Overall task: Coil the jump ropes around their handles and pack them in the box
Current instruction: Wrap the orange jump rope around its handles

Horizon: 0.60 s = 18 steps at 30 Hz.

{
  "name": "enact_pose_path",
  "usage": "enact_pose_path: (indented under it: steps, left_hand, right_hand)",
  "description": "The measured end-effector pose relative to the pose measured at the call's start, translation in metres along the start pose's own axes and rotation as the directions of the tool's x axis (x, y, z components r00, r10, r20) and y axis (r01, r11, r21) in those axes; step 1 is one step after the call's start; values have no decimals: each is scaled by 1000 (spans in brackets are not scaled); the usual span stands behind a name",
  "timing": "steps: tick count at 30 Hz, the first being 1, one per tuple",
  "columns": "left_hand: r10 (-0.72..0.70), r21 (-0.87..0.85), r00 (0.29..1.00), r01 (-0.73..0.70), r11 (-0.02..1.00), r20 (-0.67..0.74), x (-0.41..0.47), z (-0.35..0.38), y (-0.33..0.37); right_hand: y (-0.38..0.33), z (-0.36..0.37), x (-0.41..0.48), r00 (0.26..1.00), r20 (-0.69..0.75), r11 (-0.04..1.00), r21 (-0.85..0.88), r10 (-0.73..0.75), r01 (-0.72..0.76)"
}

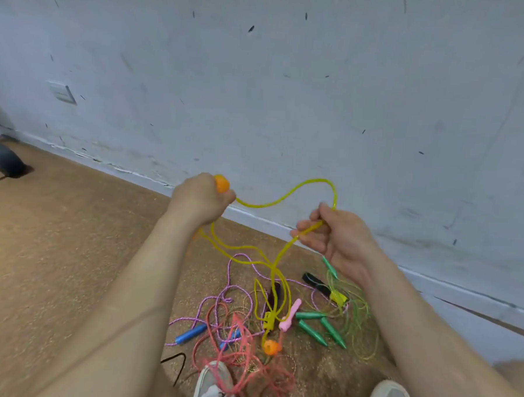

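My left hand (200, 198) is closed around an orange handle (222, 184) of a yellow jump rope (288, 196). The rope arcs from that handle to my right hand (337, 235), which pinches it between thumb and fingers. From there it hangs down to the floor, where its other orange handle (270, 347) lies in a tangled pile. That pile also holds a purple rope with blue handles (190, 334), a pink rope (240, 358) with pink handles (291, 315), and green handles (323, 329) with a thin green rope. No box is in view.
A scuffed white wall (290, 93) and baseboard run behind the pile. The floor (54, 248) is brown cork-like. My two grey shoes (214, 387) stand at the bottom edge. A black handle (315, 283) lies near the wall. A dark wheel (4, 160) sits far left.
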<state>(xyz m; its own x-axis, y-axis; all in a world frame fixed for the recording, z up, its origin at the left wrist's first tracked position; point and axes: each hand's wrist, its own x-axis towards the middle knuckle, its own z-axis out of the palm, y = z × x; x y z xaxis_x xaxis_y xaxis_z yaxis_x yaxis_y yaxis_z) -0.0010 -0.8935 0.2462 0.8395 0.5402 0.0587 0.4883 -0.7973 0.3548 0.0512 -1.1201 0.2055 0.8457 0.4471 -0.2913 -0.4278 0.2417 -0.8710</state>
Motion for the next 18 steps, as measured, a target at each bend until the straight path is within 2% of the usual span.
enact_pose_path:
  steps: [1, 2, 3, 5, 6, 7, 9, 11, 12, 13, 15, 16, 18]
  left_hand:
    - [-11, 36, 993, 7, 999, 116, -2, -2, -6]
    - [9, -80, 973, 10, 997, 230, -4, -4, -9]
    - [78, -293, 939, 25, 956, 334, -9, -5, -8]
    - [344, -695, 833, 67, 716, 434, -23, -3, 10]
    - [461, -808, 770, 117, 578, 441, -31, 3, 21]
    - [542, -862, 717, 164, 480, 438, -39, 10, 33]
    - [629, -893, 644, 223, 391, 436, -52, 27, 51]
    - [655, -906, 625, 288, 312, 424, -58, 35, 64]
    - [641, -911, 650, 328, 249, 409, -60, 33, 71]
    - [609, -915, 693, 370, 159, 386, -60, 30, 78]
    - [512, -894, 788, 441, -79, 343, -59, 21, 88]
    - [468, -875, 822, 449, -181, 325, -55, 16, 90]
    - [387, -856, 871, 428, -291, 304, -47, 7, 93]
  right_hand:
    - [-21, 5, 4, 999, -37, 992, 122, -32, 36]
    - [-40, 11, 7, 997, -53, 973, 223, -47, 57]
    - [-56, 18, 11, 998, -45, 947, 314, -48, 60]
    - [-81, 29, 18, 998, 18, 871, 490, -57, 41]
    - [-90, 34, 22, 996, 43, 831, 556, -72, 36]
    - [-99, 40, 23, 995, 52, 798, 602, -87, 38]
    - [-114, 49, 25, 993, 27, 753, 654, -117, 71]
    - [-124, 51, 26, 988, 5, 735, 668, -157, 114]
    - [-127, 48, 27, 989, 1, 746, 656, -151, 113]
    - [-128, 42, 28, 991, -9, 799, 591, -131, 111]
    - [-119, 24, 20, 996, -37, 965, 247, -85, 92]
    - [-107, 13, 10, 998, -25, 996, 66, -64, 66]
    - [-67, -6, -16, 996, 88, 987, -162, -4, 19]
